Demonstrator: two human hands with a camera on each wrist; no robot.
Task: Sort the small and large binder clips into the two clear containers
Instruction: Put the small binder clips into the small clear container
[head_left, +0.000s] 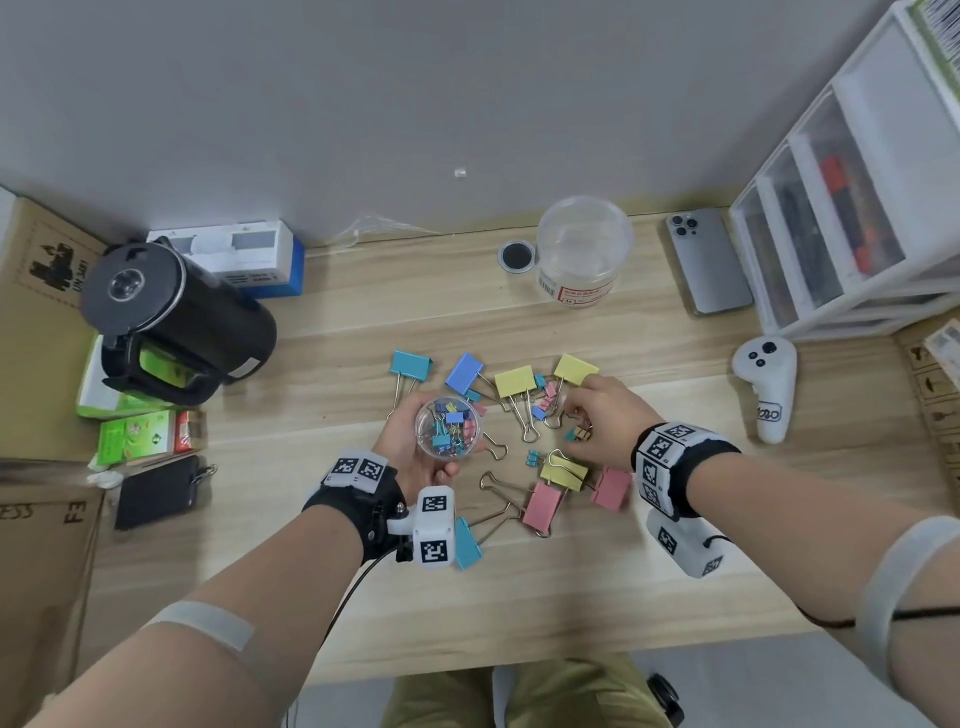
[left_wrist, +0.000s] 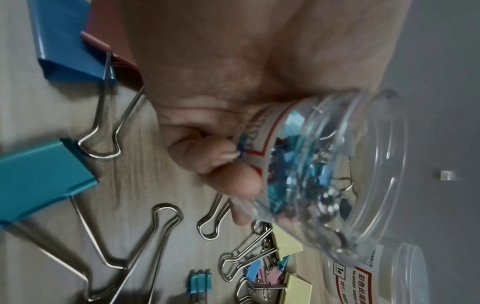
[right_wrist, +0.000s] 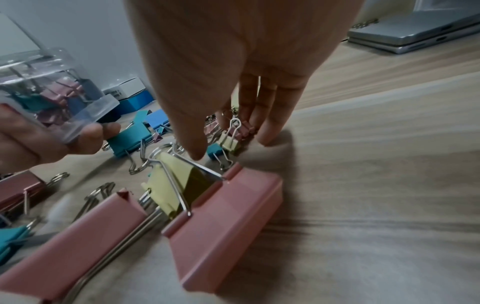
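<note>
Clips of two sizes lie scattered on the wooden surface (head_left: 675, 519), between and just beyond the two hands. The left hand (head_left: 415, 447) has its fingers curled round a small clear container (head_left: 449, 427), held above the surface and partly filled with small binder clips (left_wrist: 293, 164) in blue, teal and pink; in the left wrist view its open mouth tilts away from the palm. The right hand (head_left: 602, 415) reaches down with fingers straight and loosely spread, its tips touching the surface among a few small clips (right_wrist: 228, 139); its grip is apart, and nothing is clasped in it. Just under that hand's wrist lie two large pink clips (right_wrist: 223, 216) with a large yellow clip (right_wrist: 179, 181) wedged between them. Beyond the right fingertips sit more large yellow clips (head_left: 545, 376) and a large blue clip (head_left: 464, 372); a large teal clip (head_left: 410, 364) lies beyond the left hand. A second, larger clear container (head_left: 582, 249) stands upside down well beyond both hands, near the wall, with a phone (head_left: 709, 260) to its right.
</note>
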